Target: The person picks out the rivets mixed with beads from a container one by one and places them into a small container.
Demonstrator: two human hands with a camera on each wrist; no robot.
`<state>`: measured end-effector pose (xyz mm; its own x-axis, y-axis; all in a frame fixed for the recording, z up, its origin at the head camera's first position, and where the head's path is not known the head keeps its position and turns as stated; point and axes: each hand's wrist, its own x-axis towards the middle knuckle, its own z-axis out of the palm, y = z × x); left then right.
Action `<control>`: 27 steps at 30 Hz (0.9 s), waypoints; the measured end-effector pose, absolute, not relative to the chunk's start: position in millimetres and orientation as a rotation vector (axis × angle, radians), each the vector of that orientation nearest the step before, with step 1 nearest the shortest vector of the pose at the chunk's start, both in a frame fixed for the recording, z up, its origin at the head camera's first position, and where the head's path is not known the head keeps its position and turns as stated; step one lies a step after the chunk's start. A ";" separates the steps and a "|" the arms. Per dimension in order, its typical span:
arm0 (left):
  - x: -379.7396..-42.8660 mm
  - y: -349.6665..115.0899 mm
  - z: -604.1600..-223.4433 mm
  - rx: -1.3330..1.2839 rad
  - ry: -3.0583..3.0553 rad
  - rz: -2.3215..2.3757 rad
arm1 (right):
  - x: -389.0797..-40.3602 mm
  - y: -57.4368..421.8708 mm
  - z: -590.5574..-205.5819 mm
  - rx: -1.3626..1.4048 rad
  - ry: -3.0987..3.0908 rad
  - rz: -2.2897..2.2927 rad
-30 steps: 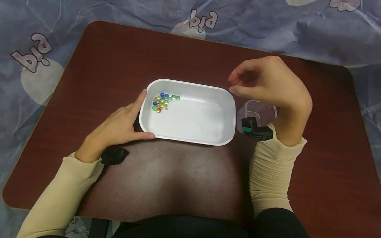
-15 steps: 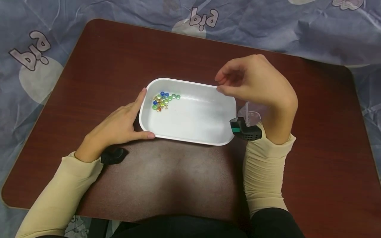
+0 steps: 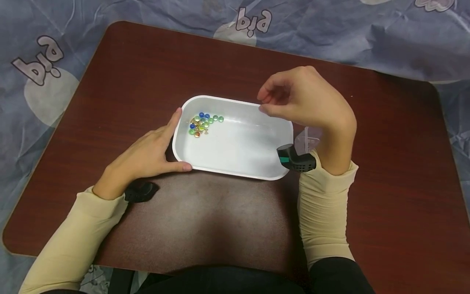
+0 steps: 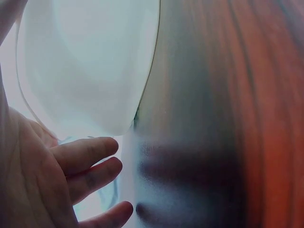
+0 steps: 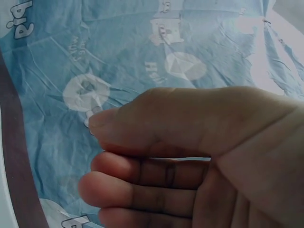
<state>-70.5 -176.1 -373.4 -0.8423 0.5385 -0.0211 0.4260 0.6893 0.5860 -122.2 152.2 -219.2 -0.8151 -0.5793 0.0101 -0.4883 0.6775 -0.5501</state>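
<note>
A white tray (image 3: 242,151) stands mid-table, with several glass marbles (image 3: 202,128) in green, blue, yellow and amber gathered at its left end. Among them lie small gold pieces, one (image 3: 206,131) shaped like a pushpin. My left hand (image 3: 143,153) spans the tray's left end, thumb on the near rim and a finger along the far-left corner. In the left wrist view its other fingers (image 4: 92,154) extend straight. My right hand (image 3: 304,96) hovers over the tray's far right rim, fingers loosely bent; nothing shows between thumb and fingertips in the right wrist view.
A clear plastic box (image 3: 307,140) stands just right of the tray, partly hidden behind my right wrist and its black wrist camera (image 3: 295,158). The brown table (image 3: 396,183) ends at the back against a blue-grey printed cloth (image 3: 315,28).
My right hand has moved left, from above the clear box to over the tray's right part, slowing lately. My left hand, the tray and the marbles stay as they were.
</note>
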 end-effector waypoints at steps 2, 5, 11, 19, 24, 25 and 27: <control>-70.3 -176.4 -373.6 0.787 2.710 0.870 | -124.1 148.4 -221.2 -0.893 2.722 -0.813; -70.4 -176.9 -374.4 0.792 2.713 0.869 | -127.7 141.6 -226.1 -0.922 2.724 -0.784; -70.3 -177.9 -376.1 0.812 2.721 0.873 | -137.6 125.4 -240.2 -0.942 2.693 -0.763; -69.7 -178.1 -376.8 0.797 2.709 0.877 | -146.9 110.1 -256.8 -0.939 2.645 -0.788; -70.9 -177.6 -376.0 0.804 2.703 0.898 | -151.8 105.3 -264.7 -0.923 2.624 -0.775; -71.2 -177.4 -375.9 0.805 2.701 0.898 | -152.5 104.3 -265.8 -0.919 2.618 -0.772; -71.5 -177.4 -375.8 0.800 2.698 0.894 | -153.8 102.4 -268.3 -0.910 2.609 -0.765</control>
